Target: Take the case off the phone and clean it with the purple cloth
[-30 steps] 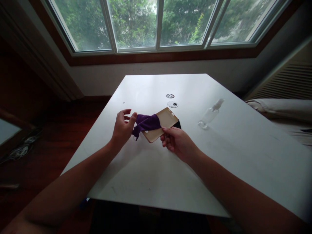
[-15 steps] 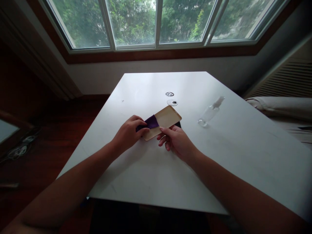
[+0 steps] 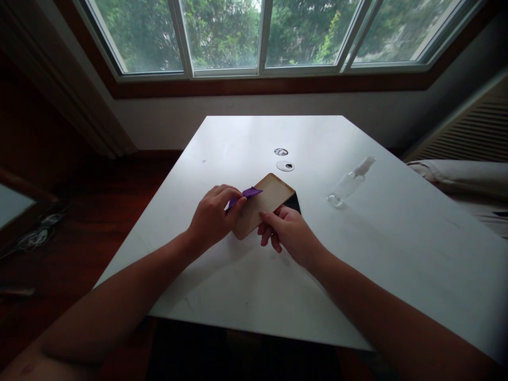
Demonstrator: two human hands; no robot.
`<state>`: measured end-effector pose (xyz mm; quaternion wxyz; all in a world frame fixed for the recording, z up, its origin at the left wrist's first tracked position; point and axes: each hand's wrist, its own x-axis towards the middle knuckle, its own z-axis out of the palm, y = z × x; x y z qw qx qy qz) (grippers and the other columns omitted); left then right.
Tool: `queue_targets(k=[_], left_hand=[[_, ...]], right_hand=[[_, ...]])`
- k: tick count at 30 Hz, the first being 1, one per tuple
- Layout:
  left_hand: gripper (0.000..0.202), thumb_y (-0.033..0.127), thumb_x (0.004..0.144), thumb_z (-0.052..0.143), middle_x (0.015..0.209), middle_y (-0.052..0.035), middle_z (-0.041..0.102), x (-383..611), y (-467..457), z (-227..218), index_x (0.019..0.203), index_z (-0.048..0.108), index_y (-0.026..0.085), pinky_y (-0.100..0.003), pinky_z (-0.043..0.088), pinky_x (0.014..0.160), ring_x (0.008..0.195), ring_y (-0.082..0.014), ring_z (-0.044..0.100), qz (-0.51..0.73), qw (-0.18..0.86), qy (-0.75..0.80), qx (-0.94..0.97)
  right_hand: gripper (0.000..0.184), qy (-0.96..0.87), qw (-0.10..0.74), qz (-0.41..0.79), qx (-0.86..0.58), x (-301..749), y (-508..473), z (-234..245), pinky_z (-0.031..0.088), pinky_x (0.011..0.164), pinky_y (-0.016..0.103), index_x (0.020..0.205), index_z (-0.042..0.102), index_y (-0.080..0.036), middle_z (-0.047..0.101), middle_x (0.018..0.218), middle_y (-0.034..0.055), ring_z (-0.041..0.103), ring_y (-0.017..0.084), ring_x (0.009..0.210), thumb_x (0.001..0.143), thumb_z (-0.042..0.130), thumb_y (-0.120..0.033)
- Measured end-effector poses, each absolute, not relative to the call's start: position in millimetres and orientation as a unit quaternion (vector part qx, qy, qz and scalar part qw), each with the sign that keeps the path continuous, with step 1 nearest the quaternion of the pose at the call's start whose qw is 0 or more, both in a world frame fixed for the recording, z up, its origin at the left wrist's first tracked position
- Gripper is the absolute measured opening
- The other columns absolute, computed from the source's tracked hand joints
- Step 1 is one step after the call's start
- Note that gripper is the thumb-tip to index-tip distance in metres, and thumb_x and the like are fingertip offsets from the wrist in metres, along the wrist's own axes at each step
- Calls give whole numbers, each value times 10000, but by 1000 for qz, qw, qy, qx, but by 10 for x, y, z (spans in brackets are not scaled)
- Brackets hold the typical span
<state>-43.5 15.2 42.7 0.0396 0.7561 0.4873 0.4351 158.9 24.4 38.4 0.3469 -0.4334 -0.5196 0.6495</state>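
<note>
A tan phone case (image 3: 265, 203) is held tilted just above the white table (image 3: 246, 275). My right hand (image 3: 286, 232) grips its near edge with closed fingers. My left hand (image 3: 215, 216) is closed on a bunched purple cloth (image 3: 246, 194) and presses it against the case's left end. Only a small strip of the cloth shows past the fingers. A dark flat object (image 3: 294, 202) peeks out from under the case's right side.
A clear spray bottle (image 3: 350, 182) lies on its side to the right. A round cable hole (image 3: 280, 152) and its loose cap (image 3: 285, 166) sit behind the case. A bed edge (image 3: 456, 174) lies at right, dark wood floor at left.
My left hand went from open beside the spread cloth to closed on it, bunching it up against the case. The case tilted slightly toward me.
</note>
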Motion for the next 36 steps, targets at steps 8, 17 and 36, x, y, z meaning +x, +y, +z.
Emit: queue_targets(k=[8, 17, 36], left_hand=[[113, 283, 980, 590, 968, -61, 726, -372, 30, 467, 1026, 655, 203, -336, 516, 834, 902, -189, 659, 447, 31, 421, 789], [200, 303, 962, 601, 1144, -65, 751, -357, -52, 545, 1135, 687, 246, -400, 522, 941, 1061, -224, 688, 393, 81, 330, 855], [370, 463, 902, 687, 919, -63, 731, -365, 235, 244, 1147, 696, 186, -258, 526, 643, 777, -173, 665, 525, 395, 497, 567]], right_hand=[[221, -493, 332, 677, -435, 1570, 250, 331, 390, 306, 188, 872, 574, -147, 666, 703, 36, 667, 160, 521, 892, 633, -359], [188, -452, 366, 700, -415, 1556, 248, 337, 418, 332, 197, 953, 570, -173, 690, 736, 35, 667, 166, 530, 778, 627, -211], [387, -474, 473, 568, -479, 1625, 315, 414, 302, 278, 192, 1049, 451, -220, 588, 693, -48, 535, 101, 388, 911, 611, -545]])
